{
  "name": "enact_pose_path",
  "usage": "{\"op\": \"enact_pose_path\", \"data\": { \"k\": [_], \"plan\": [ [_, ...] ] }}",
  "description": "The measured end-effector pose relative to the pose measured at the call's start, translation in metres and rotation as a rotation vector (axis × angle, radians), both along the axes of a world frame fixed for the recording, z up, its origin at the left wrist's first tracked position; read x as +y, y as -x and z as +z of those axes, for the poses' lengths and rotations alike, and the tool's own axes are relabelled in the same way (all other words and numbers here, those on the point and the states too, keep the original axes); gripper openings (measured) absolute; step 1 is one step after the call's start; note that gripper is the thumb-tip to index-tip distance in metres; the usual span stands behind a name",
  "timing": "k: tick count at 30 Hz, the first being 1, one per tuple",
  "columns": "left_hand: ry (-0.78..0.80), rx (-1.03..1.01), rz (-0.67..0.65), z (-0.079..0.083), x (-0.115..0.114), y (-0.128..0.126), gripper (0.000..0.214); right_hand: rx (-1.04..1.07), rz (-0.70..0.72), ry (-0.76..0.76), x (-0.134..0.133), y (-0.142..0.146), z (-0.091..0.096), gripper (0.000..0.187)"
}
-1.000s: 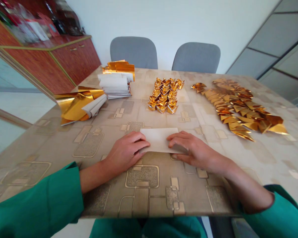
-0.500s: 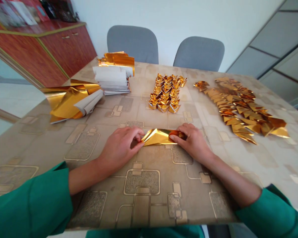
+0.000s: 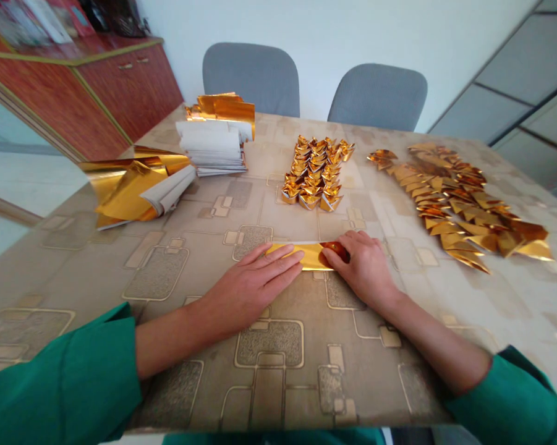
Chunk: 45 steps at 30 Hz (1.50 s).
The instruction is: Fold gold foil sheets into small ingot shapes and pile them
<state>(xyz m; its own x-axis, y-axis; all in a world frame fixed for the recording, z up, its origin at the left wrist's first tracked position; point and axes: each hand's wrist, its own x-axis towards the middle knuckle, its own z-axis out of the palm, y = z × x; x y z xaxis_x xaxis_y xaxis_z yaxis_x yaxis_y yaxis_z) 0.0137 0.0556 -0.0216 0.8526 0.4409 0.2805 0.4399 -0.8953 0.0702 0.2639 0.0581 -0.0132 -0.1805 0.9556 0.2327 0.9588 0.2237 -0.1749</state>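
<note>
A narrow strip of folded gold foil paper (image 3: 301,256) lies flat on the beige patterned counter (image 3: 93,272), level and close to the near edge of the work area. It is judged to be very light, thin and springy, with a slick face that may slide under the fingers; its creases are best kept by pressure from above, and it is best taken by its long folded edges. The bare left hand (image 3: 255,284) is laid out flat, its fingertips resting on the strip's left part. The bare right hand (image 3: 361,266) is set on the strip's right end, apart from the left hand; whether it is clamped there cannot be told. Beyond the strip, a rows-deep cluster of gold foil ingots (image 3: 313,173) is set out, with a long spread of pointed gold folded pieces (image 3: 454,204) to the right. A stack of white-backed paper sheets (image 3: 208,148) and loose gold foil sheets (image 3: 130,191) are placed to the left.
</note>
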Motion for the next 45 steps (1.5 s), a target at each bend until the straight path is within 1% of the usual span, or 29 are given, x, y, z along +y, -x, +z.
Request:
{"op": "enact_pose_path", "data": {
  "k": [2,5,7,12,16,18,20,21,22,24,26,27,28,31,33,35,41,45],
  "plan": [
    [0.048,0.036,0.008,-0.003,-0.002,-0.001,0.044,-0.014,-0.002,0.003,0.001,0.001,0.001,0.026],
    [0.097,0.072,0.032,-0.004,-0.004,-0.001,0.064,-0.04,-0.013,0.001,0.003,0.002,0.001,0.025],
    [0.11,0.087,0.042,-0.004,-0.004,0.0,0.071,-0.052,-0.015,-0.006,0.004,0.002,0.001,0.024],
    [0.137,0.085,0.074,-0.005,-0.005,0.002,0.072,-0.041,0.0,-0.011,0.005,0.003,0.001,0.022],
    [0.146,0.095,0.068,-0.005,-0.004,0.001,0.069,-0.047,-0.002,-0.019,0.007,0.002,-0.002,0.023],
    [0.152,0.088,0.065,-0.004,-0.004,0.0,0.069,-0.033,-0.007,-0.02,0.007,0.0,-0.002,0.02],
    [0.153,0.082,0.065,-0.004,-0.003,0.0,0.069,-0.014,-0.01,-0.044,0.006,0.0,0.0,0.015],
    [0.148,0.082,0.064,-0.004,-0.003,0.0,0.069,-0.012,-0.002,-0.077,0.004,0.0,0.002,0.017],
    [0.142,0.084,0.065,-0.004,-0.003,0.0,0.068,-0.021,0.025,-0.118,0.001,0.002,0.004,0.022],
    [0.13,0.095,0.063,-0.003,-0.002,0.0,0.068,-0.067,0.149,-0.19,-0.008,0.007,0.008,0.029],
    [0.122,0.108,0.063,-0.002,-0.001,0.0,0.069,-0.124,0.346,-0.188,-0.02,0.015,0.01,0.027],
    [0.12,0.113,0.064,-0.002,-0.001,-0.001,0.069,-0.144,0.402,-0.163,-0.027,0.019,0.01,0.026],
    [0.119,0.114,0.063,-0.001,-0.001,-0.001,0.07,-0.157,0.422,-0.147,-0.033,0.023,0.009,0.027],
    [0.118,0.109,0.059,0.0,0.0,-0.001,0.07,-0.201,0.408,-0.096,-0.048,0.026,0.006,0.035],
    [0.113,0.106,0.055,0.001,0.0,-0.001,0.07,-0.218,0.391,-0.082,-0.054,0.021,0.005,0.044],
    [0.1,0.109,0.049,0.001,0.0,0.0,0.07,-0.226,0.381,-0.067,-0.058,0.014,0.006,0.049],
    [0.068,0.15,0.008,0.004,0.005,0.003,0.07,-0.249,0.338,-0.03,-0.065,-0.01,0.008,0.048],
    [0.05,0.168,-0.021,0.006,0.008,0.011,0.065,-0.248,0.317,-0.029,-0.065,-0.018,0.007,0.044]
  ]
}}
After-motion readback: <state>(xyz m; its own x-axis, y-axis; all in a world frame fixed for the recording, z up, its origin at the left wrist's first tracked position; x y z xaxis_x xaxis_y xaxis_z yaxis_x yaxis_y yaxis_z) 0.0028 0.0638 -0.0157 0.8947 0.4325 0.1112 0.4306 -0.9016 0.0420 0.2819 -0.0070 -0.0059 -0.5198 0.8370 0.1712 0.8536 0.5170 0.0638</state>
